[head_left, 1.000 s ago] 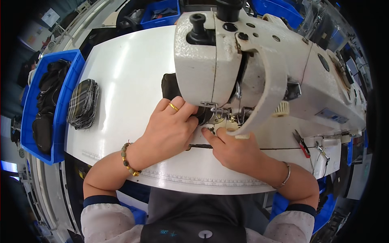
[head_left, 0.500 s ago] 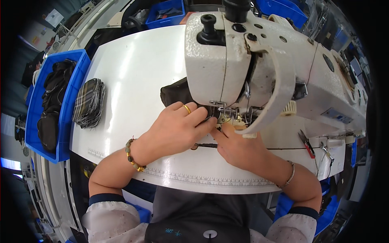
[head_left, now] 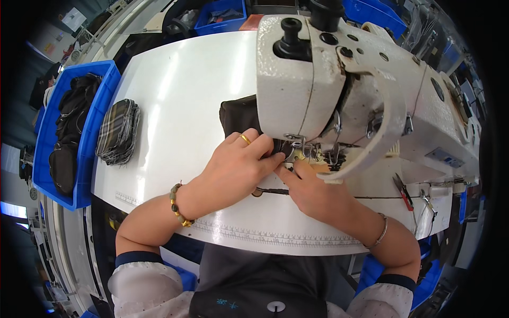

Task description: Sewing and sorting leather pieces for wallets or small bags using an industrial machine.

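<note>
A dark brown fabric piece (head_left: 237,117) with a zipper along its near edge lies under the head of a white sewing machine (head_left: 289,79). My left hand (head_left: 233,168), a ring on one finger, is closed on the near edge of the fabric, just left of the presser foot (head_left: 298,148). Close against it, my right hand (head_left: 321,197) is closed too, thumb and fingertips pinching at the same edge in front of the foot. The fingertips of both hands nearly touch, and they hide part of the fabric.
A blue bin (head_left: 85,175) with dark fabric pieces stands at the left. Beside it sits a stack of plaid fabric pieces (head_left: 117,132). Red-handled thread snips (head_left: 404,192) lie to the right. A printed ruler (head_left: 265,237) runs along the table's front edge.
The view has shifted slightly, so the machine appears farther right. Both hands keep their hold by the presser foot, and the fabric's far edge looks slightly turned.
</note>
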Motion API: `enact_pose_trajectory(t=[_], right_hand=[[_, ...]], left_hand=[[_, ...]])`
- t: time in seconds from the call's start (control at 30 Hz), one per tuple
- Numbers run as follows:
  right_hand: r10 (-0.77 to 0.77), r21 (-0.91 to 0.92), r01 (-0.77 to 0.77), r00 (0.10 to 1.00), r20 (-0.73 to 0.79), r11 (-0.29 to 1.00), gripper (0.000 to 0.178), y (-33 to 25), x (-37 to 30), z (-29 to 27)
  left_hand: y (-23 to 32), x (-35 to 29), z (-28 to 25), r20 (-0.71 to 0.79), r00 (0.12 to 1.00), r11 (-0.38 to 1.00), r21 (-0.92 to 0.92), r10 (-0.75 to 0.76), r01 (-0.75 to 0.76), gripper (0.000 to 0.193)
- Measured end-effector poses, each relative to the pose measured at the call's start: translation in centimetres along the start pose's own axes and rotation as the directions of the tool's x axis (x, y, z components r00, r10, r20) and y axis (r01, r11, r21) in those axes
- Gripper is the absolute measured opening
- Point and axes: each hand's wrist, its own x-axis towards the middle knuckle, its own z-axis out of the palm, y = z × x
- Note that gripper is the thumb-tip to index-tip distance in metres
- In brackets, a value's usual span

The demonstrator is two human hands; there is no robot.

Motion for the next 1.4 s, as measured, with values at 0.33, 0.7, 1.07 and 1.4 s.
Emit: enact_pose_trajectory(t=[0.33, 0.7, 1.07, 1.4], right_hand=[[-0.005, -0.022, 0.007, 0.995, 0.096, 1.000, 0.040, -0.3, -0.5, -0.1], [-0.011, 0.041, 0.015, 0.996, -0.093, 0.999, 0.014, 0.6, 0.1, -0.1], [0.070, -0.004, -0.070, 0.997, -0.036, 0.998, 0.040, 0.7, -0.4, 0.1], [-0.059, -0.083, 0.060, 0.998, 0.010, 0.995, 0.053, 0.1, -0.4, -0.4]], left_hand=[[0.8, 0.1, 0.2, 0.048, 0.998, 0.998, -0.045, -0.034, 0.037, 0.036], [2.3, 1.0, 0.1, 0.030, 0.998, 0.998, 0.024, -0.061, 0.060, 0.037], [1.6, 0.3, -2.6, 0.028, 0.992, 0.972, -0.199, -0.124, 0.127, 0.036], [-0.1, 0.3, -1.7, -0.130, 0.985, 0.925, 0.351, -0.109, 0.149, 0.009]])
